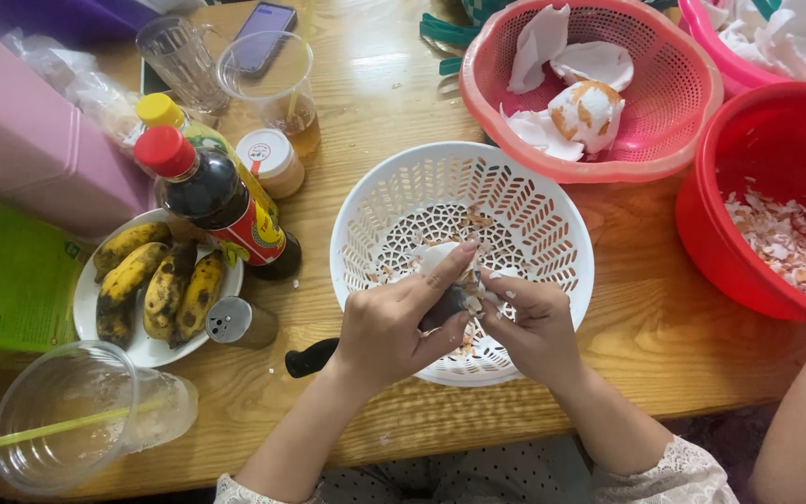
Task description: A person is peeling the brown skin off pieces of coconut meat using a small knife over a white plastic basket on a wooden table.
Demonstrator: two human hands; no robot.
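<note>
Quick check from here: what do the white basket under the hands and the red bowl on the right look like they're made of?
White basket: seemingly moulded plastic, matte, with evenly cut slots and a lattice bottom. Red bowl: probably plastic too, smooth and slightly glossy, with a thick rolled rim; it holds pale shell-like scraps. The left hand and right hand work over the basket.

Home dining table (394,103): sauce bottle (221,205), bananas (156,289).

Light wooden table (664,345); even light

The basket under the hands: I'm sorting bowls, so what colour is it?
White, with a perforated lattice pattern; the basket shows plainly in the head view.
</note>
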